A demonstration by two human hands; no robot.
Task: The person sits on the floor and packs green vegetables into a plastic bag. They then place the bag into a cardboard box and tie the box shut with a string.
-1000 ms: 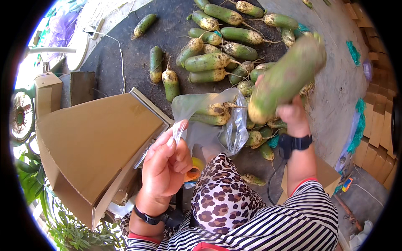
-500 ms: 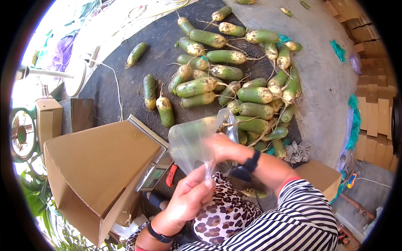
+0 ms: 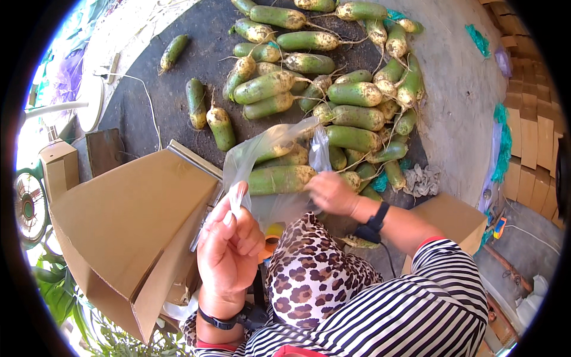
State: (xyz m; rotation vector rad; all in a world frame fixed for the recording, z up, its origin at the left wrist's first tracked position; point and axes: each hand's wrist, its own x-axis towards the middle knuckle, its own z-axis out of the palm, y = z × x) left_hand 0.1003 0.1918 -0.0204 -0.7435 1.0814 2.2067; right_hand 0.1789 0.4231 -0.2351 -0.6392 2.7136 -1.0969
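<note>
My left hand (image 3: pixel 231 244) pinches the gathered edge of a clear plastic bag (image 3: pixel 241 159) at the lower middle. Inside the bag lies a large green radish (image 3: pixel 275 179) with a pale, dirt-marked end, and more radishes show through the plastic above it. My right hand (image 3: pixel 330 193) is by that radish's rooted end at the bag's right side; its blurred fingers are curled, and what they hold, if anything, is unclear. A heap of green radishes (image 3: pixel 354 137) with long roots spreads beyond the bag on a dark mat (image 3: pixel 137 107).
An open cardboard box (image 3: pixel 122 214) rests on a metal scale (image 3: pixel 196 160) at left, near a fan (image 3: pixel 31 208). A second box (image 3: pixel 443 220) sits at right. Stacked flattened cartons (image 3: pixel 532 149) line the right side, beside teal plastic (image 3: pixel 502 143). A white cord (image 3: pixel 151 113) runs at upper left.
The radish that my right hand held raised a second ago now lies low in the bag. My right hand has moved down and left to it. My left hand still grips the bag.
</note>
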